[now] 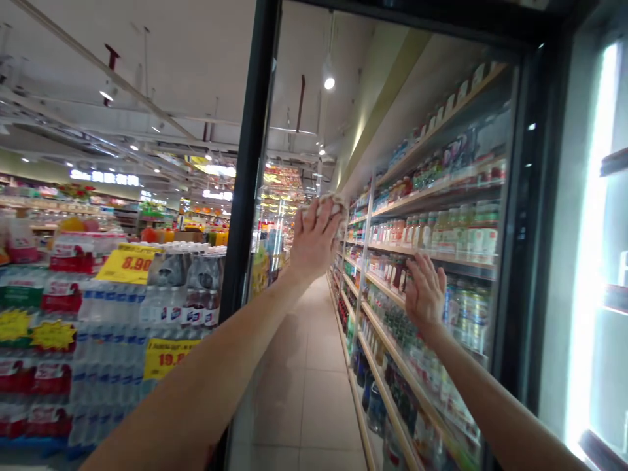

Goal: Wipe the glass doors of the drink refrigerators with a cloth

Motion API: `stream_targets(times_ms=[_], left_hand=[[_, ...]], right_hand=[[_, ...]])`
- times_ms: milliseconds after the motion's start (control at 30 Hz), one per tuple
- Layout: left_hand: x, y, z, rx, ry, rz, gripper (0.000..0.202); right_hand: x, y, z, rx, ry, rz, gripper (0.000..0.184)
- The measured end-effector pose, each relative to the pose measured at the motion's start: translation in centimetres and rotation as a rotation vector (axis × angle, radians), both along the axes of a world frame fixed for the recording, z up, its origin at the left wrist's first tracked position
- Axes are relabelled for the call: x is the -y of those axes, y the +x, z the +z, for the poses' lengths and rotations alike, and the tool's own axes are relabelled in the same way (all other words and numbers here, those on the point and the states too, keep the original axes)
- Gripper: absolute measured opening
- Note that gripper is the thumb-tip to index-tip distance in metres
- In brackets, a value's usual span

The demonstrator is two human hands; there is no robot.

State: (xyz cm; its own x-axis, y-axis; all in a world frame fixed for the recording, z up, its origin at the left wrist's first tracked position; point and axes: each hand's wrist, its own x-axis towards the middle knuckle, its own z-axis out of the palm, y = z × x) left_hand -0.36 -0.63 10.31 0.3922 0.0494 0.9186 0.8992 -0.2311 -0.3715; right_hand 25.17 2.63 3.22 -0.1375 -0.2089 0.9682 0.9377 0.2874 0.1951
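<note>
left hand (314, 241) bunched on cloth (330, 204), pressing it to glass door (304, 118), left part of pane | right hand (424, 292) fingers spread, flat on glass, lower right | cloth likely soft, light, crumples: hold wadded under palm | glass slick, fragile: press lightly

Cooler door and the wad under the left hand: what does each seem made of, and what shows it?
Door pane: probably glass, clear and glossy; the aisle shows through it and lights reflect. Door frame: black, smooth, metal or plastic, cannot tell. Wad under the left hand: soft, pale fabric or paper, crumpled.
</note>
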Motion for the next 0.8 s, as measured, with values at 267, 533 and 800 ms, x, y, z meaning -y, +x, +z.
stream_targets(times_ms=[267,533,800], left_hand=[[0.0,0.1,-0.8,-0.166,-0.003,-0.031,0.048],[-0.3,0.0,-2.2,-0.642,0.036,-0.112,0.043],[0.2,-2.6,-1.9,-0.570,0.035,-0.084,0.045]], right_hand=[[0.0,0.1,0.0,-0.011,-0.012,-0.007,0.042],[0.1,-0.1,0.0,0.003,-0.006,0.008,0.042],[0.1,0.0,0.1,0.015,0.008,0.010,0.042]])
